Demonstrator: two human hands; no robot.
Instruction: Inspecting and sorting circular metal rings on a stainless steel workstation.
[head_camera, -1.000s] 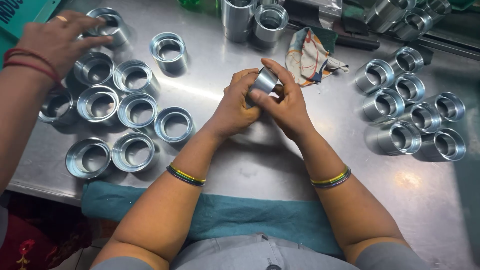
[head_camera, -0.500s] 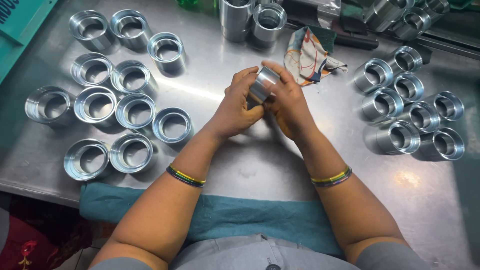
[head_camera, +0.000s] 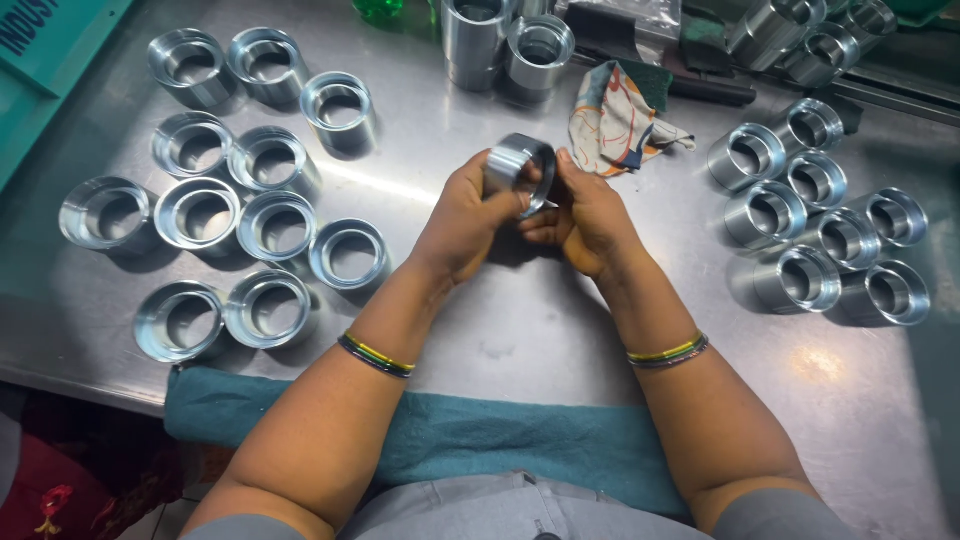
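Hiding ring (head_camera: 520, 165) (lower half): hands (head_camera: 470, 215)

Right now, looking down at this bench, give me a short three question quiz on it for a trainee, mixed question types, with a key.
1. True or false: both hands hold one metal ring above the steel table.
2. Multiple choice: where does the patterned cloth lie? A. On the teal towel at the near edge. B. Beyond the hands, just right of the held ring. C. Under the rings at the left.
3. Fill in: the rings on the person's left stand with the open end facing ____, while those on the right lie tipped on their sides.

Key:
1. True; the left hand and right hand share the grip.
2. B
3. up
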